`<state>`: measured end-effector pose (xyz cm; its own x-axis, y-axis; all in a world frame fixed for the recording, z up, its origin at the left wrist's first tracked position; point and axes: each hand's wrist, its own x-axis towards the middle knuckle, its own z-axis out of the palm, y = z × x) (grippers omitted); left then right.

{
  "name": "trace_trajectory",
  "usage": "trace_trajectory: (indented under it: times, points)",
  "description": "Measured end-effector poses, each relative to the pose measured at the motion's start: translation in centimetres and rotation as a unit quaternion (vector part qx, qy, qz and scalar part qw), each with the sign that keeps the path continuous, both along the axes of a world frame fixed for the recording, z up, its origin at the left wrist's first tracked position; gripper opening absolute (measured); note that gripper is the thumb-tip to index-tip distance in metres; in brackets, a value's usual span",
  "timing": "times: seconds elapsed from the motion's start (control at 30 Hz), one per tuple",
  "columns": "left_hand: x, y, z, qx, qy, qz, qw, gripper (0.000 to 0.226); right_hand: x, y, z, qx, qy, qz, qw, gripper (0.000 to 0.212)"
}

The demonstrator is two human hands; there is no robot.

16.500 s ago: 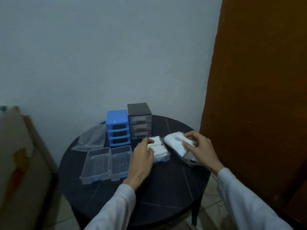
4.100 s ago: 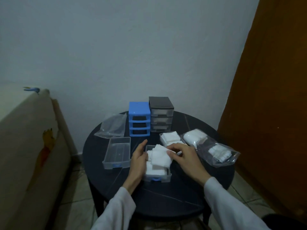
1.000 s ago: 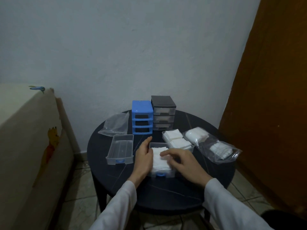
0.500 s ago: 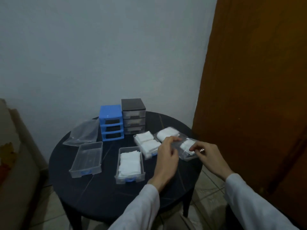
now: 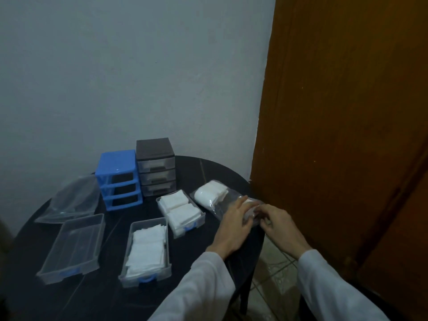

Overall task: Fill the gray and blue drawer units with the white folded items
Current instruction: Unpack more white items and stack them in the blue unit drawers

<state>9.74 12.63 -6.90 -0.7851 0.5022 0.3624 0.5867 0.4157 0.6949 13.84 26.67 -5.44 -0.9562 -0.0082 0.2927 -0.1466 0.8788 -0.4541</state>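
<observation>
The blue drawer unit point(image 5: 118, 179) stands at the back of the round table with all three slots empty; the gray unit point(image 5: 155, 165) beside it has its drawers in. Two clear drawers with blue handles, one in the middle point(image 5: 147, 249) and one further back point(image 5: 180, 213), hold white folded items. A third drawer point(image 5: 74, 246) lies empty on the left. My left hand point(image 5: 234, 225) and right hand point(image 5: 278, 223) both grip a clear plastic bag point(image 5: 217, 198) of white folded items at the table's right edge.
An empty clear plastic bag point(image 5: 69, 200) lies at the back left of the dark round table point(image 5: 92, 297). A brown wooden door point(image 5: 347, 112) stands close on the right. Tiled floor point(image 5: 273, 274) shows below the table edge.
Both hands left the filled middle drawer and moved right to the plastic bag; over the last half second they closed in on its near end. The view shifted right.
</observation>
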Motion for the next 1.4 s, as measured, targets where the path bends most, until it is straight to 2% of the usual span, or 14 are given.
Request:
trace_trajectory:
  times: [0.17,0.23,0.37,0.47,0.6,0.83,0.9,1.1,1.27,1.4]
  points:
    - [-0.4,0.0,-0.7,0.094,-0.038,0.025,0.995,0.02,-0.6,0.5,-1.0,-0.017,0.02,-0.006,1.0,0.032]
    - [-0.6,-0.1,-0.8,0.105,-0.031,0.037,0.993,0.018,-0.8,0.4,-1.3,-0.01,0.03,-0.008,0.999,0.033]
    - [-0.5,-0.4,-0.8,0.093,-0.004,0.061,0.994,0.02,-1.1,0.3,-1.5,0.032,0.037,-0.007,0.999,0.033]
    - [-0.6,-0.5,-0.6,0.075,-0.006,0.072,0.995,0.034,-1.1,-0.2,-1.0,0.063,0.036,-0.017,0.997,0.034]
    - [-0.5,-0.3,-0.7,0.056,0.012,0.071,0.996,0.04,-1.0,-1.1,-0.3,0.113,0.009,-0.024,0.993,0.04]
    - [-0.6,-0.2,-0.7,0.049,0.011,0.06,0.997,0.052,-1.9,-1.5,-0.7,0.19,0.007,-0.068,0.979,0.017]
    - [-0.7,-0.2,-0.8,0.049,0.014,0.065,0.997,0.052,-1.9,-1.5,-0.8,0.191,0.01,-0.07,0.979,0.014]
    - [-0.9,-0.4,-0.9,0.057,-0.001,0.065,0.996,0.055,-1.6,-1.3,-0.8,0.152,0.029,-0.039,0.987,0.025]
    - [-0.9,-0.4,-0.9,0.076,-0.017,0.066,0.995,0.052,-1.5,-0.8,-0.6,0.093,0.043,-0.021,0.995,0.016]
    - [-1.0,-0.5,-1.0,0.093,-0.033,0.066,0.993,0.052,-1.2,-0.6,-0.6,0.109,0.027,-0.005,0.994,0.027]
